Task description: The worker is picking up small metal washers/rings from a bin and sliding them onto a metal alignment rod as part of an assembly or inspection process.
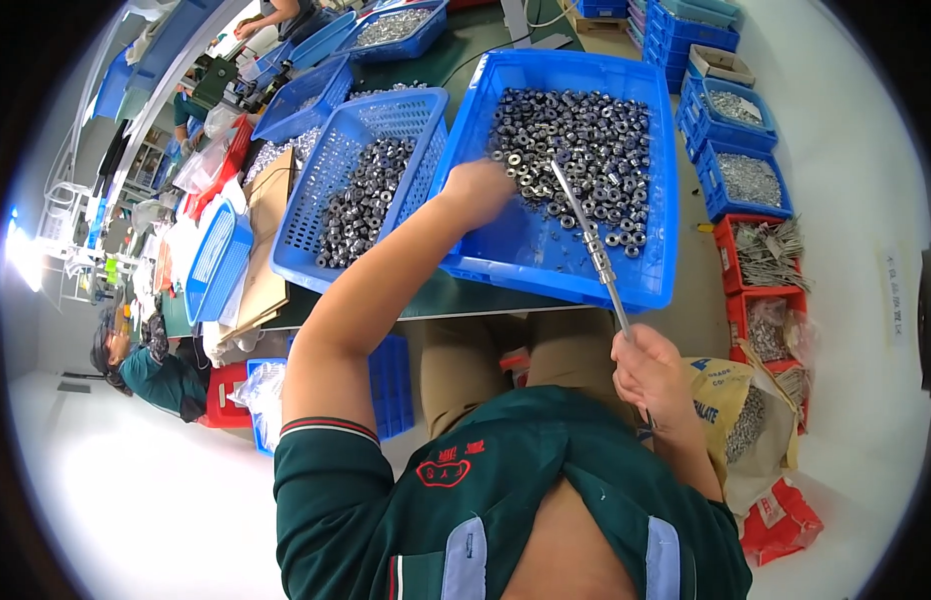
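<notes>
A: Where is the long, slim, silver-coloured metal rod point(576, 205)?

B: It slants over the near edge of the deep blue solid-walled plastic tray point(506, 243), with its upper tip above the heap of small, dark grey metal rings point(611, 150) inside that tray.

A: And the hands?

B: The right hand point(651, 370), just in front of the tray's near edge, has its fingers wrapped around the rod's lower part. The left hand point(478, 192) is at the tray's left side, by the heap; it is blurred, so whether it pinches any rings or is loose cannot be told.

A: How does the rod likely handle?

B: Probably stiff and fairly light, though its smooth shine suggests it could twist in a slack grip. The thicker, bright section midway may add some weight. The lower part seems the sound place to hold, leaving the tip free over the tray.

A: And the rings?

B: Each looks hard, sturdy and slick, apt to roll; a fingertip pinch across the outer rim should suit. A whole scoop would likely feel heavy. Similar dark pieces fill part of the blue perforated plastic basket point(426, 130) left of the tray.
</notes>
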`<state>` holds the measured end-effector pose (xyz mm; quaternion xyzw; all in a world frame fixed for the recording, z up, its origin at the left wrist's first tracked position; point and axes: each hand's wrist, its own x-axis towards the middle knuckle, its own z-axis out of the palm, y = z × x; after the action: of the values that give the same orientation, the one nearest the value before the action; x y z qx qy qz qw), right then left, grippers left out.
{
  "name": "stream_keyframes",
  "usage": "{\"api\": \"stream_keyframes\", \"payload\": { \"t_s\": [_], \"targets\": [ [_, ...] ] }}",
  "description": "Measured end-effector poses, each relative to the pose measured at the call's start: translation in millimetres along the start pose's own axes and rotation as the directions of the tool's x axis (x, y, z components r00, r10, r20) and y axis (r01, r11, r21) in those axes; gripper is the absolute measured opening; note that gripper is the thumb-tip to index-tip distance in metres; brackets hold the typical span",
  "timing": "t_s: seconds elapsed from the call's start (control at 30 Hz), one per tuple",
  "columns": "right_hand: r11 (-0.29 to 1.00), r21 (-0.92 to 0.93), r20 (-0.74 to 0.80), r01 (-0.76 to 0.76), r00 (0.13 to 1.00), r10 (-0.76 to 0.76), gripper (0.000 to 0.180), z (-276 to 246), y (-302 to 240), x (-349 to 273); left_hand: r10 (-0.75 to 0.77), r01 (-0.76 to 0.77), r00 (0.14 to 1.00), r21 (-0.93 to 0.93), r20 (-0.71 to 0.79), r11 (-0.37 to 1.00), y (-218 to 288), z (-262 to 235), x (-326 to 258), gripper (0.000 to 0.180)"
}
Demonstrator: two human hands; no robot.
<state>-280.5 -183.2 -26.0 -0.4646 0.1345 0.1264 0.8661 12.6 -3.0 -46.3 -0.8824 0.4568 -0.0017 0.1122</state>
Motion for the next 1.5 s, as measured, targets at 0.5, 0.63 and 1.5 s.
{"api": "stream_keyframes", "payload": {
  "t_s": [0.5, 0.63, 1.5],
  "targets": [
    [1.0, -0.019, 0.002, -0.02, 1.0, 0.02, 0.013, 4, -3, -5, -0.115, 0.022, 0.981, -0.681, 0.155, -0.732, 17, -49, -5, 0.031],
    [0.999, -0.044, 0.017, -0.016, 1.0, 0.017, 0.013, 6, -3, -5, -0.138, -0.003, 0.978, -0.654, 0.156, -0.756, 24, -49, -6, 0.023],
    [0.989, -0.11, -0.063, 0.097, 0.992, -0.105, 0.011, 12, -3, 5, 0.01, 0.072, 0.994, -0.587, 0.109, -0.807, 95, -54, -29, 0.02]
  ]
}}
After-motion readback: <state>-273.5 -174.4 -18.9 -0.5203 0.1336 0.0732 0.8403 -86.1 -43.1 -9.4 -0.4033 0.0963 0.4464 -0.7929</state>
